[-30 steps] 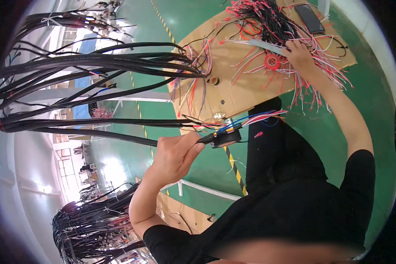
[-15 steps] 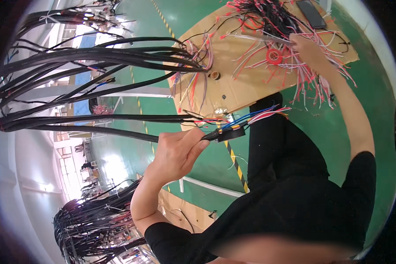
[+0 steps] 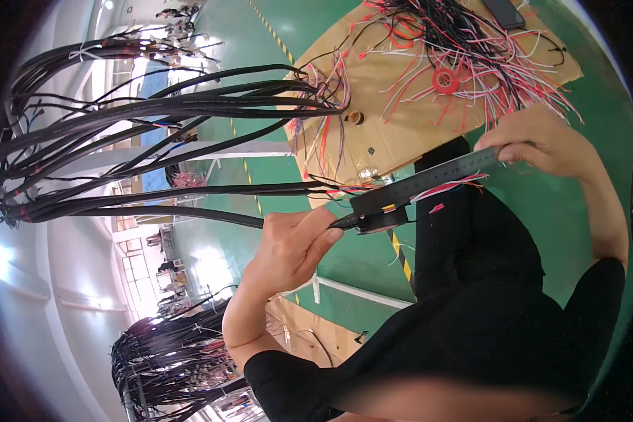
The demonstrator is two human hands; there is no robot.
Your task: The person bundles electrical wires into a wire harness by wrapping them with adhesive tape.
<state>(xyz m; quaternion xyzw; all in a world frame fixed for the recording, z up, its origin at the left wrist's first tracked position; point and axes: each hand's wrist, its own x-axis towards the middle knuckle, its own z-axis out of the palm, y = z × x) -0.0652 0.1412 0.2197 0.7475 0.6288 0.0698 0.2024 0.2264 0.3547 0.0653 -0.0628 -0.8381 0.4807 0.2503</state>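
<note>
My left hand (image 3: 292, 250) is closed round a thick black cable (image 3: 211, 214) close to its stripped end. Past the fingers a black piece (image 3: 383, 220), perhaps a roll of tape, hangs at the cable, and thin red and white wires (image 3: 446, 188) fan out to the right. My right hand (image 3: 534, 144) pinches one end of a metal ruler (image 3: 436, 176). The ruler slants down to the left, its far end lying over the wires beside the cable's end and hiding part of them.
A cardboard-topped table (image 3: 394, 148) stands ahead, bearing a red tape roll (image 3: 445, 81), a brown ring-shaped roll (image 3: 356, 118), a heap of red-tipped wires (image 3: 464, 42) and a dark phone (image 3: 505, 13). Black cables (image 3: 155, 105) stretch in from the left. Another cable bundle (image 3: 169, 359) hangs lower left.
My right hand has come down from the wire heap, bringing the ruler to the cable's end. My left hand keeps its grip on the cable. The whole view has shifted slightly.
</note>
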